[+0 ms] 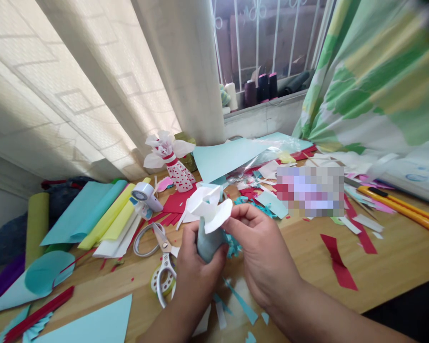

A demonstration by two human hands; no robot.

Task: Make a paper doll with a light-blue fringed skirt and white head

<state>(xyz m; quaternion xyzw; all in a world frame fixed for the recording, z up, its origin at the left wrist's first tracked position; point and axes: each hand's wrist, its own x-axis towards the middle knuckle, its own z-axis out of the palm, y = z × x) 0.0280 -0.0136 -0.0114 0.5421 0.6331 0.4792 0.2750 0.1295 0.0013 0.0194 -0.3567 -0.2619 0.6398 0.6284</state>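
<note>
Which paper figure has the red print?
The standing paper figure by the curtain, white with red print. The other paper figure, in the left hand and right hand, is plain pale blue and white.

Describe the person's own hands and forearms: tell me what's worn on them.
The left hand and right hand are bare, with no gloves, rings, watch or bracelet showing. The forearms are bare too, with no sleeve in view.

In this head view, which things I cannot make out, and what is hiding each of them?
Head view:
Lower end of the pale blue paper roll: hidden by the left hand.
Tape roll: partly covered by the scissors handle.
Pixelated patch: whatever lies there is blurred out.
Yellow cutter: cut off by the right edge.
</note>
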